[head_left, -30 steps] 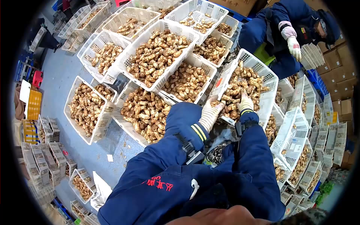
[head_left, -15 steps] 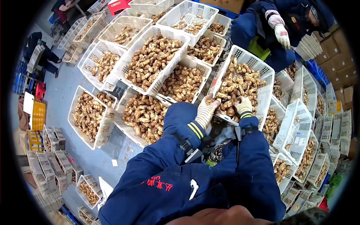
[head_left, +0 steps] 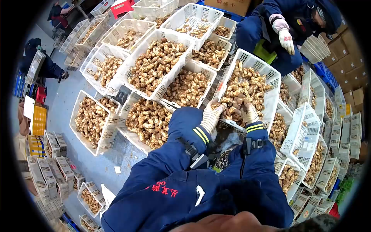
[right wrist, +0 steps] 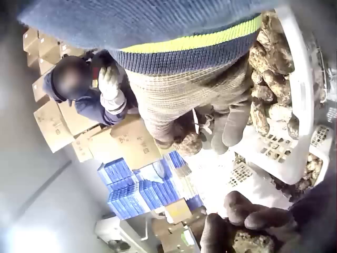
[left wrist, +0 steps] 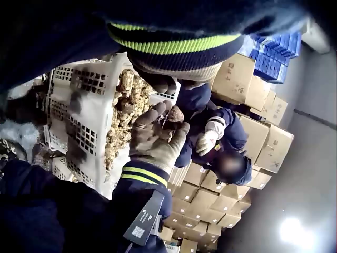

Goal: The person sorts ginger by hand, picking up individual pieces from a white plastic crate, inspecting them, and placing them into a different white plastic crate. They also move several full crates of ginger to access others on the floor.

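Note:
Gloved in striped knit, my left hand [head_left: 211, 116] is over the near left corner of a white crate [head_left: 273, 92] of lumpy brown-and-cream mushrooms [head_left: 247, 83]. It grips one mushroom [right wrist: 253, 242], plainest in the right wrist view. My right hand [head_left: 249, 111] is beside it above the same crate, its fingers darkened. Between thumb and fingers it pinches a small mushroom [right wrist: 188, 143], also visible as a dark reddish piece [left wrist: 175, 114] in the left wrist view. In that view my left hand [left wrist: 163, 81] is mostly hidden by its cuff.
Filled crates stand around, including a raised one [head_left: 154, 65] to the left and stacked ones [head_left: 303, 139] to the right. Another person [head_left: 286, 34] in white gloves sits beyond the crate. Cartons [head_left: 344, 58] are piled behind; blue floor [head_left: 77, 104] shows at left.
My right hand has turned and its fingers have come up from the pile, closer to my left hand. My left hand stays near the crate's corner. The view has shifted slightly.

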Motion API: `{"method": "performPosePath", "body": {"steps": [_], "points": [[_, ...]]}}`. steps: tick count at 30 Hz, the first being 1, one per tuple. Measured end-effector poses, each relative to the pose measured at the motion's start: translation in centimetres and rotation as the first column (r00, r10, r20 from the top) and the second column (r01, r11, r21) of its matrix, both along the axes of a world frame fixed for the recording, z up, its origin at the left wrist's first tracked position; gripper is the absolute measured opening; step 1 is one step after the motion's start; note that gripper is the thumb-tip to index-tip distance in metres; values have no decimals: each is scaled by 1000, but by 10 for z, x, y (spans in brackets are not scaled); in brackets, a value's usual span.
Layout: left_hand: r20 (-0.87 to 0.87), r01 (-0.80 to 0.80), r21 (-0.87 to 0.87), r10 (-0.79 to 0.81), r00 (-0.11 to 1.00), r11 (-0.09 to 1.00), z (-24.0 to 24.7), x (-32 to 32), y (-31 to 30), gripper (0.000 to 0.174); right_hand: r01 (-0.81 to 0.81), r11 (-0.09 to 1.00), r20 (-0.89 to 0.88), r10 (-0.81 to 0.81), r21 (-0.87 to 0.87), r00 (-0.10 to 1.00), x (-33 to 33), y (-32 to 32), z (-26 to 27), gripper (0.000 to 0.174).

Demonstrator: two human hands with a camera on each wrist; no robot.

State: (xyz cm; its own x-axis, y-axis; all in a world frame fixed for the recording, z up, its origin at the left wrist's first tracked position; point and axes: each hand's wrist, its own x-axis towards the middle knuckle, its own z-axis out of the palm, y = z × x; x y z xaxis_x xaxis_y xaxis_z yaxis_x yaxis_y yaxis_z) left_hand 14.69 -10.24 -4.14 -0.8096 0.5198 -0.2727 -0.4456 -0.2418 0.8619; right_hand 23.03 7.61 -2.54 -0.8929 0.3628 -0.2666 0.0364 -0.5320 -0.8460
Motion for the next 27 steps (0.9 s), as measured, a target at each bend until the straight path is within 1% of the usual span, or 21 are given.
{"method": "performPosePath", "body": {"steps": [1,3,4,5,6,7,8,9,10,11,12,13,14,15,17,19,21,23,24,25,27], "points": [[-10,9,-21,-9,1000,1000,-2,-1,0,56,21,1000,34,-20,-10,999,-1,-6,4,45],[-61,-12,-27,10,998,1000,-8,-1,1,54,-121,993,78,121,3,990,-2,-5,4,43],[-92,-31,-22,29,995,999,-10,0,2,54,-384,915,38,391,-126,919,-7,8,1,40],[-117,-73,-17,70,991,997,-12,0,3,54,-493,870,155,483,28,862,-10,15,-4,37],[-60,-68,-12,67,996,998,-5,0,2,54,-643,737,342,561,208,754,-19,16,5,34],[26,-16,4,16,1000,1000,8,0,-4,56,-755,562,500,573,337,649,-28,13,18,32],[27,-18,26,17,999,1000,6,1,-5,57,-805,405,587,551,434,593,-45,12,31,31],[30,-18,47,17,999,999,4,0,-4,57,-870,390,746,473,300,469,-62,-4,81,31],[145,23,80,-35,989,996,27,0,-9,58,-634,-198,638,478,748,604,-91,28,40,32],[68,-19,77,14,998,997,4,0,-3,57,-621,389,454,442,681,774,-104,27,57,35],[73,-15,79,9,997,997,8,0,-3,56,-349,298,205,423,889,883,-120,19,102,35],[81,-13,79,6,997,997,12,0,-4,55,-218,633,44,278,743,960,-131,10,120,41],[109,0,92,-10,994,996,13,-1,-5,55,3,864,-129,72,504,989,-141,1,138,52],[137,15,105,-30,990,994,12,-2,-6,55,46,836,-141,38,547,989,-149,3,140,62],[109,1,78,-9,994,997,13,-2,-7,55,-27,806,-95,103,592,990,-142,-1,135,60],[65,-18,63,14,998,998,4,-5,-4,55,-203,714,70,211,670,975,-124,4,106,55],[87,-31,85,24,996,996,11,-2,-5,56,-290,711,191,218,641,957,-96,15,69,53],[85,-24,68,18,996,997,17,-5,-9,56,-436,464,452,83,771,888,-72,34,34,51],[150,-48,126,28,988,991,40,-1,-15,56,-492,230,512,-31,839,858,-56,26,44,48],[162,-80,95,64,985,992,43,-1,-14,55,-606,109,615,-96,788,782,-49,32,31,46],[152,-140,148,117,981,979,42,-2,-10,55,-571,0,567,-117,821,815,-37,44,-18,38]]}}
